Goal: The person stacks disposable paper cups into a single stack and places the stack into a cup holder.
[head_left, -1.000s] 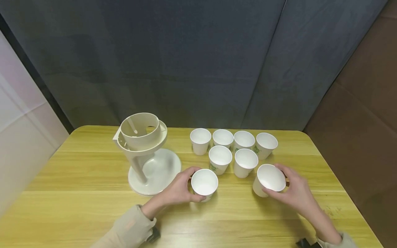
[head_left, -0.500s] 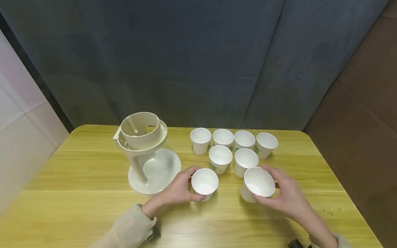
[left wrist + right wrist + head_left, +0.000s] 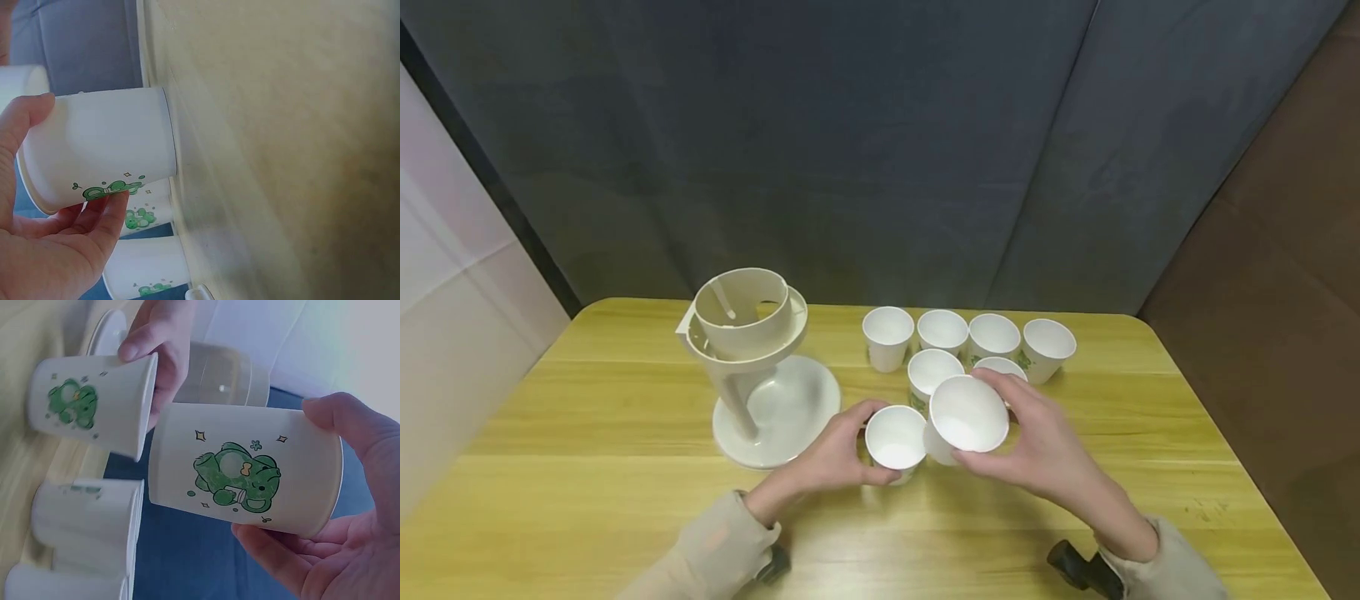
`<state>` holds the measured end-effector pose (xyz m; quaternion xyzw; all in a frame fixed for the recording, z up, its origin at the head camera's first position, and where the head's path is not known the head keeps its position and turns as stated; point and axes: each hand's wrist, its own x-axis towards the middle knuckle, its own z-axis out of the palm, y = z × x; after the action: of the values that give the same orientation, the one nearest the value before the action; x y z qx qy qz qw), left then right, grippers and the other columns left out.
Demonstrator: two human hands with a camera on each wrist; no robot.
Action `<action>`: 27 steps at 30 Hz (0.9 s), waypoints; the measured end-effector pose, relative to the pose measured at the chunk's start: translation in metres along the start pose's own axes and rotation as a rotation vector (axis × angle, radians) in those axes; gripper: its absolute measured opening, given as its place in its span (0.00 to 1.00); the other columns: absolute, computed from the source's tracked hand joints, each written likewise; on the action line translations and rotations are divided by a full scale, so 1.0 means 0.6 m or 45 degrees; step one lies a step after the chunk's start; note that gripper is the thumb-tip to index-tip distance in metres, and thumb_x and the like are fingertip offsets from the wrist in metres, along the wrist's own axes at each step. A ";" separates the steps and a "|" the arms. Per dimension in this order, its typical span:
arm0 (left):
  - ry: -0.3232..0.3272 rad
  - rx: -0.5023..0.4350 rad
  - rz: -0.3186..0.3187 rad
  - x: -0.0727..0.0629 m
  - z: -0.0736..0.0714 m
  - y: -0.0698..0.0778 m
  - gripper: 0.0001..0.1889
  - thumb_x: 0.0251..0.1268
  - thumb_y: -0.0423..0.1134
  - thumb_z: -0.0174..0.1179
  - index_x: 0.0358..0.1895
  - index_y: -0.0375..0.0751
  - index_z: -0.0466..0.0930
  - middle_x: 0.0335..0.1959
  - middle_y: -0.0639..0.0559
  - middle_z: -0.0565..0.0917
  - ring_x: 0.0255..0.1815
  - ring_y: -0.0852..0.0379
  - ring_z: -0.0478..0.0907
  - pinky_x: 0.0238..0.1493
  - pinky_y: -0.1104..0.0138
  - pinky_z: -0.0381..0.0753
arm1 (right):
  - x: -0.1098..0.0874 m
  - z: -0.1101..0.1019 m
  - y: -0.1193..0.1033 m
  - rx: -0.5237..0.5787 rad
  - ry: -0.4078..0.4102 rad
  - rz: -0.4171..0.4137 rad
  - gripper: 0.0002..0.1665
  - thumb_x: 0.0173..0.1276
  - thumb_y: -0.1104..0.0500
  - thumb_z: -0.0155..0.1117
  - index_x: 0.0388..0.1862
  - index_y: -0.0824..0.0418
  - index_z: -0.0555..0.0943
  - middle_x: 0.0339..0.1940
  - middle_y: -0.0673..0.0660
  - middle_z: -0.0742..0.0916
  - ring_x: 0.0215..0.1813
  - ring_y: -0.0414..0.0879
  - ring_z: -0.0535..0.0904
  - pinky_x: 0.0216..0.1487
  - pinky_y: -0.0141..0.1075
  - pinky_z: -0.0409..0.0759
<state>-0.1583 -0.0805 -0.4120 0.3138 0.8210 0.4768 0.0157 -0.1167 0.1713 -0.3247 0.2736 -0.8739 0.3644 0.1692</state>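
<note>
Right grip, holding a raised cup, has moved leftward, near the standing cup the left grip holds.

Matt paper and glossy plastic on wood grain

The cups look like smooth white paper, matt, with flat green prints. The stand appears to be smooth cream plastic, its round base glossy. The tabletop shows pale wood grain under a soft sheen. The dark backdrop looks like matt cloth, the beige sleeves like unshiny fabric
</note>
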 end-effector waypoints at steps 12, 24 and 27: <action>0.003 0.002 0.003 -0.001 -0.001 0.002 0.36 0.36 0.35 0.76 0.55 0.33 0.70 0.47 0.48 0.79 0.46 0.53 0.75 0.48 0.63 0.78 | 0.050 0.054 -0.018 0.155 -0.066 -0.064 0.42 0.38 0.57 0.80 0.56 0.63 0.74 0.49 0.57 0.81 0.45 0.48 0.78 0.37 0.39 0.82; 0.001 -0.043 0.005 -0.001 0.000 0.002 0.40 0.36 0.34 0.75 0.60 0.35 0.68 0.52 0.49 0.78 0.52 0.54 0.74 0.52 0.61 0.77 | 0.045 0.093 -0.001 0.089 -0.168 0.008 0.43 0.39 0.52 0.80 0.56 0.64 0.74 0.47 0.58 0.82 0.45 0.49 0.79 0.42 0.40 0.79; 0.005 -0.033 0.008 -0.002 0.000 0.002 0.39 0.37 0.35 0.75 0.59 0.34 0.69 0.51 0.48 0.78 0.51 0.53 0.75 0.52 0.61 0.77 | 0.041 0.101 0.006 0.079 -0.208 0.012 0.43 0.40 0.51 0.80 0.56 0.65 0.74 0.47 0.58 0.82 0.45 0.49 0.79 0.43 0.40 0.79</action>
<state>-0.1569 -0.0806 -0.4115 0.3152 0.8138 0.4880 0.0167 -0.1441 0.1204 -0.3554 0.3033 -0.8744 0.3687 0.0869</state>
